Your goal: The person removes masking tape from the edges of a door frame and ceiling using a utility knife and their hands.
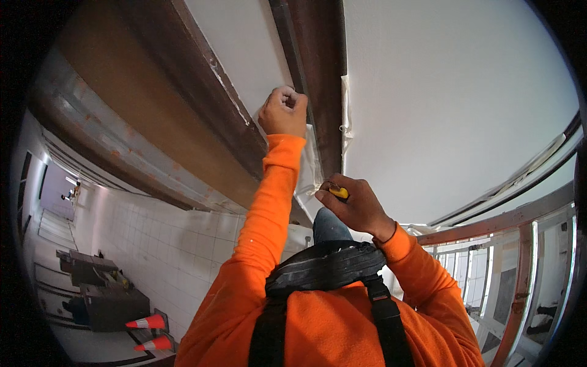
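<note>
Yellow-handled tool point(339, 193) sits gripped in the right hand point(362, 208), near the lower end of the dark frame point(321, 79); it looks light and stiff, best held around its handle. Left hand point(284, 111) curls beside the frame's left edge, its hold unclear.

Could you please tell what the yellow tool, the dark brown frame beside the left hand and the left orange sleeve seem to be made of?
Yellow tool: probably smooth plastic, judging by its even, bright colour, though partly hidden.
Dark brown frame: painted metal or varnished wood; its soft sheen leaves that open.
Left orange sleeve: likely matte fleece, given its fuzzy surface.
</note>
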Demonstrator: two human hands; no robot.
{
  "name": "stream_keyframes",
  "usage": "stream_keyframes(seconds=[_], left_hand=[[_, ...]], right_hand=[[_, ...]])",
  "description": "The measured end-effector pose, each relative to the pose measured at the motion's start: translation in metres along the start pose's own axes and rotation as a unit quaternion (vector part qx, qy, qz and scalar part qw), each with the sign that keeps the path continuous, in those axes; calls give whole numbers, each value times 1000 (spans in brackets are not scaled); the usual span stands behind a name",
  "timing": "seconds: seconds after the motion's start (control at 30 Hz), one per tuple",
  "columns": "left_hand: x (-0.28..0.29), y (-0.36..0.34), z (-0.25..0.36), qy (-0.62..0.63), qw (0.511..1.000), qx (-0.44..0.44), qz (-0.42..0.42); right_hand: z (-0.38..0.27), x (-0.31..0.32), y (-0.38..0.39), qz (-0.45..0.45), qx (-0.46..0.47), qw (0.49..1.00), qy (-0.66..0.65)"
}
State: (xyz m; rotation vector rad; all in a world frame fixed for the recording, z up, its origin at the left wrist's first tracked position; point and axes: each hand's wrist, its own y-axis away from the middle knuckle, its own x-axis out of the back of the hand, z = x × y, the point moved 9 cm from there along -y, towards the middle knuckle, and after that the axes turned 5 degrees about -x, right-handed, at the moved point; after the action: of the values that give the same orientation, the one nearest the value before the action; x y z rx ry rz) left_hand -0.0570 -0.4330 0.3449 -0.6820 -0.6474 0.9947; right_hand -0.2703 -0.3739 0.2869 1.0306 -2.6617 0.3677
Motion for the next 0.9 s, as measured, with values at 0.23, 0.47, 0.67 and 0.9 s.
stream_keyframes(seconds=[0.23, 0.47, 0.67, 0.9], left_hand=[[-1, 5, -10, 13, 999, 36, 30], [10, 24, -33, -30, 997, 58, 45], [50, 47, -102, -4, 989, 105, 103], [41, 76, -82, 94, 994, 21, -52]], right_hand=[[-5, 6, 2, 13, 27, 999, 24], [-2, 15, 2, 30, 17, 999, 27], [27, 14, -11, 32, -12, 999, 23], [61, -7, -24, 19, -93, 994, 49]])
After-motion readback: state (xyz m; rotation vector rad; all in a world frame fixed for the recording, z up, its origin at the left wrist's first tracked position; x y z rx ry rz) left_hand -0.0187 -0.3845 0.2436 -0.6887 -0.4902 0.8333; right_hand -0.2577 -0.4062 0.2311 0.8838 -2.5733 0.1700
